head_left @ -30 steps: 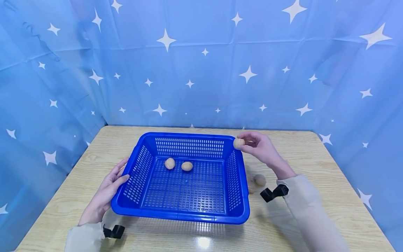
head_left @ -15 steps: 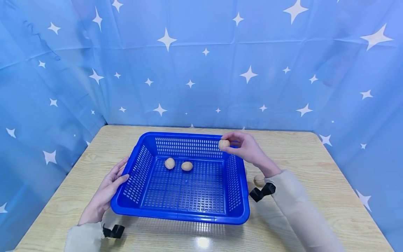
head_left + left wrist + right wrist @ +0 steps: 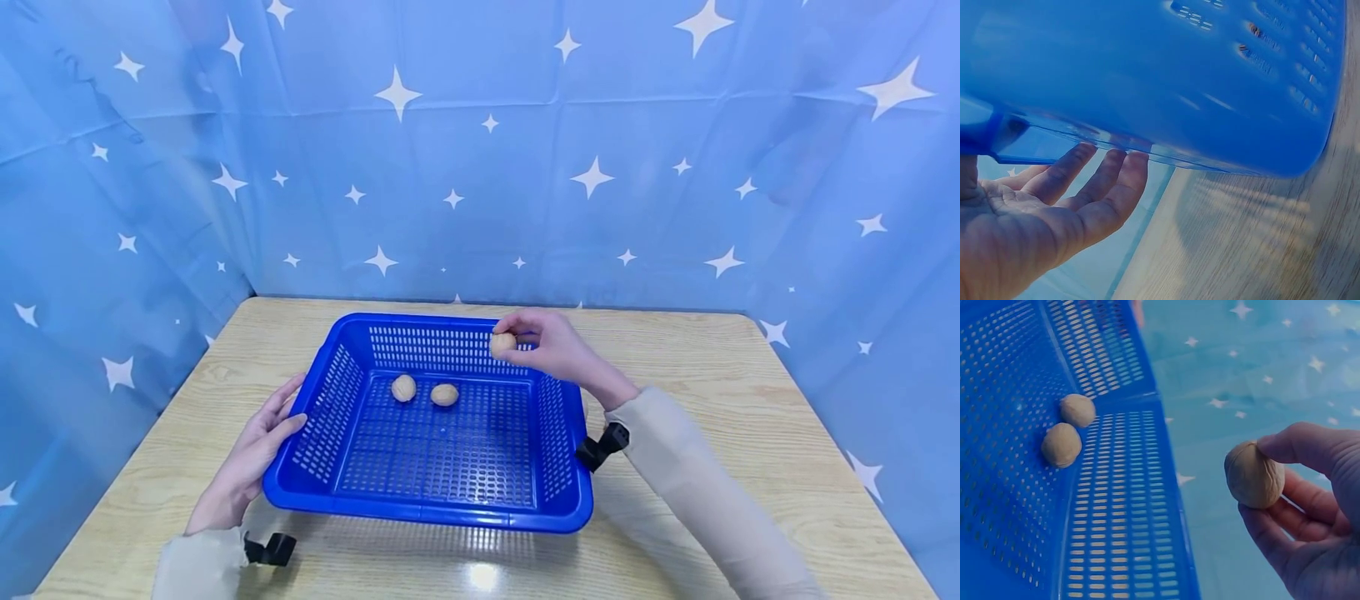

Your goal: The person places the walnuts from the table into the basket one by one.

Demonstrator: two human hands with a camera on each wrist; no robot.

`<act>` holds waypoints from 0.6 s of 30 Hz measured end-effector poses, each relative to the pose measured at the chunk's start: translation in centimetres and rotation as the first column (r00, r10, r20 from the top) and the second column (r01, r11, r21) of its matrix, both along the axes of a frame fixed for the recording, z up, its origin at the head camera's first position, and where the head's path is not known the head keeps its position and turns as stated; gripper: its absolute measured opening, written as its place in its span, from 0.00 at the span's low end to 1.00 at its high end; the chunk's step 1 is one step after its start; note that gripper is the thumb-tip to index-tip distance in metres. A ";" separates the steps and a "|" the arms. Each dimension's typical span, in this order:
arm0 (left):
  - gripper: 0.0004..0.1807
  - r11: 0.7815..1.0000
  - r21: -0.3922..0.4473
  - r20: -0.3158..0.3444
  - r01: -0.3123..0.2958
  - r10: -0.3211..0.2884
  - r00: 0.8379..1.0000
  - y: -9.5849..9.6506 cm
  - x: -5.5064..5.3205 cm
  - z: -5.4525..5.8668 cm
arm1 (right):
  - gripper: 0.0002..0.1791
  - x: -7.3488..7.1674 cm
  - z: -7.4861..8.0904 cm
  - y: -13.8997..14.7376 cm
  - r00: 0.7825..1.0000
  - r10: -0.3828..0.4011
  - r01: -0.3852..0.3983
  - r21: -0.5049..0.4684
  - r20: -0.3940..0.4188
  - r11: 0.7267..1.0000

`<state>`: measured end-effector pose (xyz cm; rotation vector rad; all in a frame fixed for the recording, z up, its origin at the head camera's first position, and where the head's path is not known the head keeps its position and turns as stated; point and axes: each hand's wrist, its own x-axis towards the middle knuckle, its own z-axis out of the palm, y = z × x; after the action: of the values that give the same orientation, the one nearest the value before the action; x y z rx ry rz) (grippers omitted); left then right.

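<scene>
A blue plastic basket [image 3: 427, 515] with slotted walls stands in the middle of the table. My left hand [image 3: 246, 454] grips its left side, the thumb on the rim and the fingers [image 3: 1119, 184] against the outer wall. Over the basket's far right part, my right hand [image 3: 551, 343] pinches a walnut [image 3: 502, 346] between thumb and fingertips. The right wrist view shows this walnut [image 3: 1255, 475] apart from the basket wall. Two more walnuts lie on the basket floor, a left walnut [image 3: 403, 387] and a right walnut [image 3: 445, 394], close together.
The wooden table [image 3: 720, 392] reaches back to a blue curtain [image 3: 480, 167] with white stars. My right sleeve [image 3: 697, 483] crosses above the table beside the basket's right rim and covers the spot where a walnut lay in earlier frames.
My right hand has moved left with the walnut, from the basket's right rim to over its inside. The left hand and the two walnuts in the basket have stayed nearly in place.
</scene>
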<state>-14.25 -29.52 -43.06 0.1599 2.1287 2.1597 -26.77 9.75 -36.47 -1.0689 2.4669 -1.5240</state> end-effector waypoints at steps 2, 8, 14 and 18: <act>0.33 1.000 0.001 0.001 -0.001 0.001 1.000 0.0 0.0 0.0 | 0.14 -0.3 0.0 -0.6 1.000 0.020 -0.020 0.038 -0.005 0.999; 0.33 1.000 0.016 0.000 0.002 -0.002 1.000 -0.1 -0.2 0.0 | 0.14 -1.1 -0.4 -2.3 0.998 0.054 -0.059 0.183 0.032 0.981; 0.34 1.000 0.028 0.001 0.003 -0.003 1.000 -0.1 -0.2 0.0 | 0.12 -1.8 -1.1 -4.2 0.992 0.060 -0.087 0.264 0.108 0.960; 0.34 1.000 0.028 0.001 0.006 -0.006 1.000 -0.1 -0.2 0.0 | 0.11 -2.1 -1.7 -5.1 0.993 0.048 -0.080 0.309 0.110 0.948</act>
<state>-14.41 -29.59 -43.08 0.1675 2.0956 2.1864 -28.86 4.60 -38.17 -0.9774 2.4665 -1.0890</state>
